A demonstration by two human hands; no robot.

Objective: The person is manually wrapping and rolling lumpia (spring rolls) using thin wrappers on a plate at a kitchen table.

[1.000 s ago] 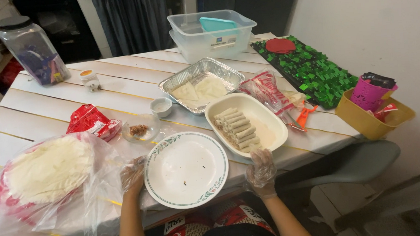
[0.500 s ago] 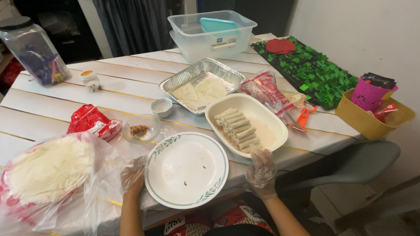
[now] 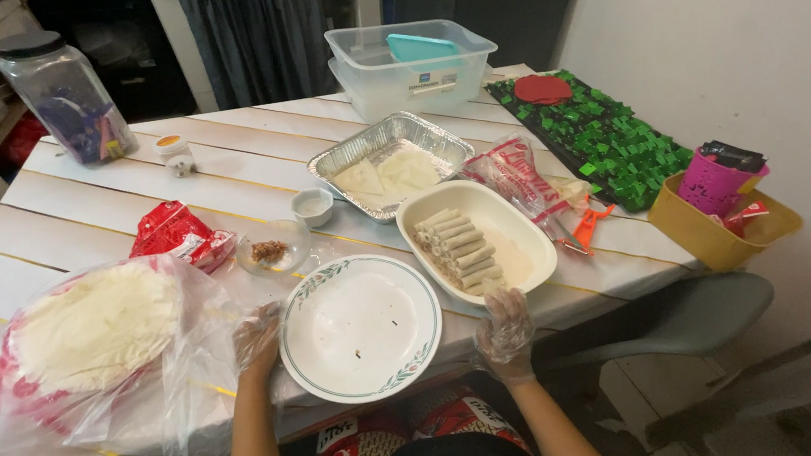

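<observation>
Gloved hands rest at the near edge of a white plank table (image 3: 85, 200) set for rolling filled tortillas. The left hand (image 3: 256, 338), in a clear disposable glove, lies with loosely curled fingers against the left rim of an empty round dinner plate (image 3: 360, 326) with a green-and-red floral border, holding nothing. The right hand (image 3: 504, 324), gloved likewise, sits fingers spread and empty on the table edge, just beside the near end of a white oval baking dish (image 3: 522, 238) that carries a neat row of rolled tortillas (image 3: 457, 249) along its left half, the right half bare.

Left of the plate, a stack of flat tortillas (image 3: 95, 325) lies inside an opened clear plastic bag (image 3: 192, 390), its loose edge touching the left hand. Behind the plate stand a small glass bowl (image 3: 272, 251) with a brown scrap in it, a small white cup (image 3: 312, 206), a red foil packet (image 3: 180, 238) and a foil tray (image 3: 390, 157) holding pale sheets of food.

Judged from the bare plate and half-filled dish, the work appears to stand between rolls: one finished, the following not begun. Starting another would likely call for the left hand to reach into the bag and draw a single tortilla onto the plate without dragging the plastic along.
</observation>
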